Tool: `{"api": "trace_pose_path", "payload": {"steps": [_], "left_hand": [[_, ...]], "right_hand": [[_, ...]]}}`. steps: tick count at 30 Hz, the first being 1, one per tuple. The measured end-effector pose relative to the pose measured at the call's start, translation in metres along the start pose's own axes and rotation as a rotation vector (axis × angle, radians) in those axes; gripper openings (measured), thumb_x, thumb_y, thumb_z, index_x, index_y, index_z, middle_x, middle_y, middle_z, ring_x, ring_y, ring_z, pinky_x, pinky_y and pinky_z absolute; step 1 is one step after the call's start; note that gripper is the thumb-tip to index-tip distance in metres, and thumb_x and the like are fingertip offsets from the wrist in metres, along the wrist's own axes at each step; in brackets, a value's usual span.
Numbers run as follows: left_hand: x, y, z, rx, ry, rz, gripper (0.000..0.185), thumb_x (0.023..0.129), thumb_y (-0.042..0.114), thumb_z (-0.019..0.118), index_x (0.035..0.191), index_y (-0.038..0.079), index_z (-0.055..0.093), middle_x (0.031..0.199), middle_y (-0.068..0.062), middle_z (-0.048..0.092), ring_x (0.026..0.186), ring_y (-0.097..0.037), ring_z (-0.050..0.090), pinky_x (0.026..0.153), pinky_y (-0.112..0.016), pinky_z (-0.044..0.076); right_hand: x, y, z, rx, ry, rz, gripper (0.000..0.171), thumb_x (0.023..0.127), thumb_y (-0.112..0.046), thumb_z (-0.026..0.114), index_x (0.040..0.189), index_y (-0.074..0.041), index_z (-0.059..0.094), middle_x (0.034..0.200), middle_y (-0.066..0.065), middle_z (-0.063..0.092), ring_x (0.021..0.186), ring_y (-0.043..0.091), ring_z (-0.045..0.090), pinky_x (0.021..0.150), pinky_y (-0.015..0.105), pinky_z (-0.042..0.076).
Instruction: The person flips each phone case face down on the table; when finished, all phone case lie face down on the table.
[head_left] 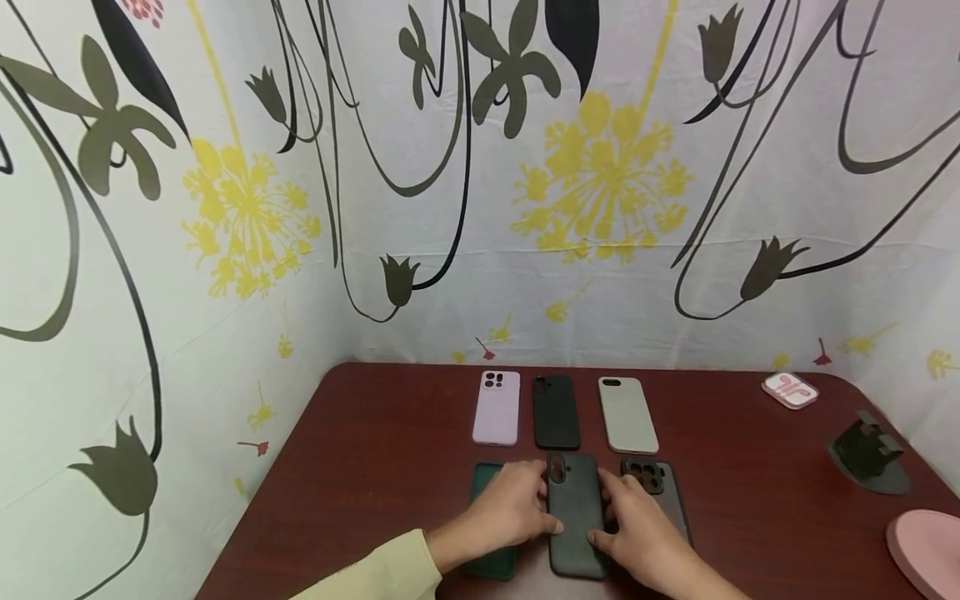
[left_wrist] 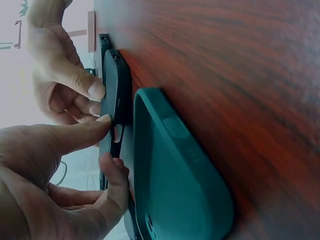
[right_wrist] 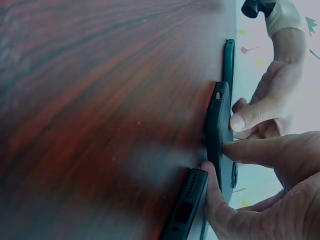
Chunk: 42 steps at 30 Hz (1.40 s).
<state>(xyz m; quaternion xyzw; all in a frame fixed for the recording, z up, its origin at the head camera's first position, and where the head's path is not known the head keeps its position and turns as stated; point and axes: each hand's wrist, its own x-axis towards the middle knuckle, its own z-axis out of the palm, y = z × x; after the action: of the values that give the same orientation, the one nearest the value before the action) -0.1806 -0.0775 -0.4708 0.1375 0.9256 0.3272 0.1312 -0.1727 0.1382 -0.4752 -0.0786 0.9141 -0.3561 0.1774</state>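
Pinching the black case (head_left: pixel 575 515) by its long edges, left hand (head_left: pixel 510 508) and right hand (head_left: pixel 637 533) opposed to keep it square. It lies flat on the table (head_left: pixel 375 450), near row, between green case (head_left: pixel 491 521) and grey case (head_left: pixel 658 492).

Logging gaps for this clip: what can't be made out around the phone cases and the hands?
- Green case: in the head view, the left hand covers most of it.
- Grey case: the right hand hides its near half.
- Dark case: both wrist views show it only edge-on.
- Pink round thing: cut off by the frame's right edge.
- White earbud box: too small to read.
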Motion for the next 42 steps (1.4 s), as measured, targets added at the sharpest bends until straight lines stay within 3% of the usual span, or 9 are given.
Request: {"api": "trace_pose_path", "payload": {"steps": [12, 25, 28, 32, 36, 39, 42], "left_hand": [[0.001, 0.001, 0.000, 0.048, -0.033, -0.001, 0.062, 0.078, 0.031, 0.096, 0.129, 0.006, 0.070, 0.077, 0.012, 0.068, 0.064, -0.002, 0.060, 0.064, -0.022, 0.055], [0.000, 0.000, -0.001, 0.103, -0.026, 0.005, 0.067, 0.079, 0.037, 0.095, 0.133, 0.007, 0.070, 0.072, 0.015, 0.065, 0.059, -0.002, 0.058, 0.060, -0.022, 0.053], [-0.003, -0.003, -0.004, 0.084, -0.002, 0.002, 0.074, 0.081, 0.041, 0.093, 0.141, 0.008, 0.065, 0.078, 0.014, 0.067, 0.062, 0.000, 0.058, 0.061, -0.022, 0.053], [-0.013, -0.012, -0.016, -0.020, 0.042, 0.013, 0.077, 0.086, 0.043, 0.088, 0.150, 0.011, 0.058, 0.094, 0.008, 0.072, 0.068, 0.001, 0.060, 0.061, -0.023, 0.052], [-0.028, -0.023, -0.030, -0.091, 0.101, 0.040, 0.076, 0.090, 0.043, 0.085, 0.154, 0.016, 0.054, 0.111, 0.002, 0.072, 0.075, 0.001, 0.062, 0.063, -0.024, 0.053], [-0.038, -0.032, -0.037, -0.075, 0.154, 0.037, 0.078, 0.090, 0.047, 0.084, 0.155, 0.020, 0.050, 0.121, 0.001, 0.070, 0.086, -0.001, 0.064, 0.067, -0.024, 0.053], [-0.048, -0.042, -0.040, -0.055, 0.185, 0.007, 0.081, 0.090, 0.049, 0.083, 0.156, 0.020, 0.048, 0.127, 0.000, 0.067, 0.094, -0.006, 0.065, 0.069, -0.025, 0.052]], "right_hand": [[0.001, -0.001, 0.002, -0.130, -0.033, -0.003, 0.086, 0.084, -0.020, 0.090, 0.151, 0.012, 0.048, 0.115, 0.017, 0.059, 0.074, 0.020, 0.053, 0.062, 0.035, 0.045], [-0.001, -0.004, 0.002, -0.196, -0.025, -0.008, 0.084, 0.083, -0.024, 0.091, 0.150, 0.007, 0.053, 0.116, 0.016, 0.058, 0.077, 0.019, 0.054, 0.063, 0.038, 0.046], [-0.003, -0.006, 0.000, -0.185, -0.016, -0.015, 0.085, 0.081, -0.024, 0.092, 0.152, 0.002, 0.053, 0.123, 0.016, 0.057, 0.083, 0.019, 0.056, 0.066, 0.038, 0.047], [-0.004, -0.008, -0.003, -0.157, 0.008, -0.043, 0.083, 0.078, -0.025, 0.095, 0.150, -0.009, 0.057, 0.132, 0.012, 0.057, 0.096, 0.018, 0.061, 0.073, 0.041, 0.052], [-0.006, -0.007, -0.002, -0.092, -0.022, -0.150, 0.080, 0.079, -0.030, 0.094, 0.148, -0.012, 0.057, 0.136, 0.010, 0.057, 0.107, 0.022, 0.064, 0.079, 0.045, 0.057], [-0.007, -0.007, 0.004, -0.021, -0.069, -0.240, 0.078, 0.082, -0.031, 0.092, 0.148, -0.010, 0.056, 0.139, 0.013, 0.057, 0.112, 0.028, 0.064, 0.082, 0.048, 0.059], [-0.008, -0.009, 0.011, 0.044, -0.108, -0.273, 0.075, 0.085, -0.029, 0.090, 0.149, -0.009, 0.056, 0.142, 0.016, 0.056, 0.109, 0.031, 0.067, 0.082, 0.050, 0.061]]}}
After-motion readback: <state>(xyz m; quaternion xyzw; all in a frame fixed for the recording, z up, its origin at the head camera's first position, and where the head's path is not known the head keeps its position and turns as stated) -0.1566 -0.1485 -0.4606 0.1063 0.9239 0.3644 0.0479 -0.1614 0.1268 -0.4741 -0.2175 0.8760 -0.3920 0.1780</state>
